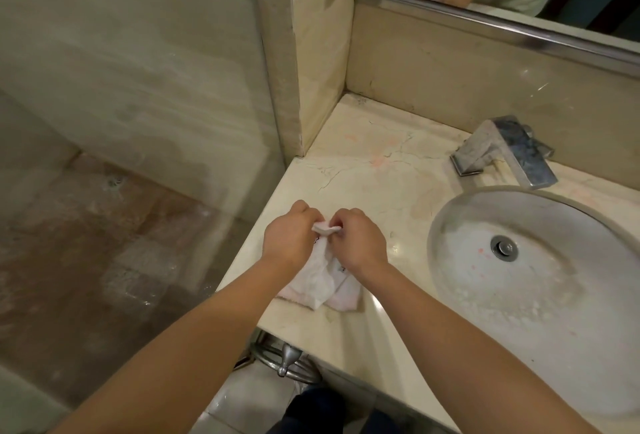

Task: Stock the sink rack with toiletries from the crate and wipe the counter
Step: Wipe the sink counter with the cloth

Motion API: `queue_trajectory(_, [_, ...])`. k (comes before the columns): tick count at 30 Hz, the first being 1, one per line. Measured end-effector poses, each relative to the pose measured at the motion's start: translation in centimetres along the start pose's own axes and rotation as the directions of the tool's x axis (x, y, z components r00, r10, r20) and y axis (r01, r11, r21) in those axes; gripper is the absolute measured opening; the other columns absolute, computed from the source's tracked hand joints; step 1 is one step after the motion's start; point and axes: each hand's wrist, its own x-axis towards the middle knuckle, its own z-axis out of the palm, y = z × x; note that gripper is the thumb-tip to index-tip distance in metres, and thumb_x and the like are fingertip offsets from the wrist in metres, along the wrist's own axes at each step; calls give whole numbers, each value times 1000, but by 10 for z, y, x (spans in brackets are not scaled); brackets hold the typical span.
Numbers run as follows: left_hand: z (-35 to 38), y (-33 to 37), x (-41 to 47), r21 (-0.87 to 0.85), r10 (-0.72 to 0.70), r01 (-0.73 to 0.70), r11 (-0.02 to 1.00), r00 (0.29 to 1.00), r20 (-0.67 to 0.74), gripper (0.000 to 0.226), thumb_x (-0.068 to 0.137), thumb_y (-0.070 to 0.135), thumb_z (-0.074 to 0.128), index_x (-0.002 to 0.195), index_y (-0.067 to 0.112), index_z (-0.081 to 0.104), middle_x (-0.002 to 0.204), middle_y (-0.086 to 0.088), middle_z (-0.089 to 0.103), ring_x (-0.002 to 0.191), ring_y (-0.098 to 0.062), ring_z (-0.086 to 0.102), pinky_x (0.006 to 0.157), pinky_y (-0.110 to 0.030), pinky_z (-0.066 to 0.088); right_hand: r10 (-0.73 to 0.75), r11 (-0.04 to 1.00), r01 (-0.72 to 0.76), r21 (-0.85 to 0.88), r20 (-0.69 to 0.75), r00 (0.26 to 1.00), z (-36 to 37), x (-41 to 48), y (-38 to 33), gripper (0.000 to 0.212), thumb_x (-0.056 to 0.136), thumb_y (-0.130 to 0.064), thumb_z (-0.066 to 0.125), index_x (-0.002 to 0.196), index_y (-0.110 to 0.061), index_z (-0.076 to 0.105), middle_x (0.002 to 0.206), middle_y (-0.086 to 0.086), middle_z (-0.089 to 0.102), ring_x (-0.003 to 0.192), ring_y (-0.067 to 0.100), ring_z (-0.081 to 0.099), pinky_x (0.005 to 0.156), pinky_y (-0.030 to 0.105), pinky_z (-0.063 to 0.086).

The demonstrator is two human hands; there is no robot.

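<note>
Cream marble counter (pixel 374 170) is running left of the sink (pixel 519 260), and a white cloth (pixel 320 281) is lying near its front edge. Both hands are pinching the cloth's far corner, left hand (pixel 289 238) and right hand (pixel 358 239) almost touching, the cloth trailing back toward the person, so spreading it looks next.

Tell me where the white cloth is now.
Head view: the white cloth lies on the counter, left of the sink; the left hand and right hand pinch its top.
</note>
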Motion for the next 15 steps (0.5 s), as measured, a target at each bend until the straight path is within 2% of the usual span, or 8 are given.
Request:
queue_trajectory(2, [6, 10, 11, -23, 24, -25, 999, 999, -22, 24, 91, 16, 56, 113, 23, 62, 113, 3, 52, 75, -23, 62, 63, -40, 51, 19, 999, -18, 29, -43, 999, -6, 7, 8, 11, 91, -19, 50, 89, -20, 61, 96, 0, 55, 67, 21, 59, 57, 32, 46])
queue_trajectory(5, [13, 25, 30, -33, 53, -54, 998, 998, -23, 23, 92, 17, 54, 114, 21, 60, 115, 3, 50, 74, -23, 62, 63, -42, 51, 46, 997, -40, 60, -101, 994, -16, 17, 22, 9, 92, -19, 51, 84, -19, 55, 92, -1, 53, 58, 19, 57, 51, 31, 44])
queue_trajectory(9, [21, 44, 59, -36, 76, -78, 996, 996, -50, 23, 92, 16, 53, 115, 18, 58, 115, 0, 49, 75, -23, 60, 62, -41, 51, 82, 994, -70, 78, -170, 982, -27, 40, 36, 8, 92, -16, 51, 84, -17, 54, 92, -1, 53, 62, 19, 55, 53, 31, 43])
queue_trajectory(15, [30, 56, 99, -73, 74, -82, 994, 991, -108, 36, 91, 16, 56, 126, 18, 54, 124, 0, 46, 89, -19, 60, 70, -39, 51, 76, 994, -57, 89, -228, 971, -40, 82, 44, 12, 93, -12, 46, 94, -14, 58, 98, 1, 54, 70, 21, 57, 61, 36, 49])
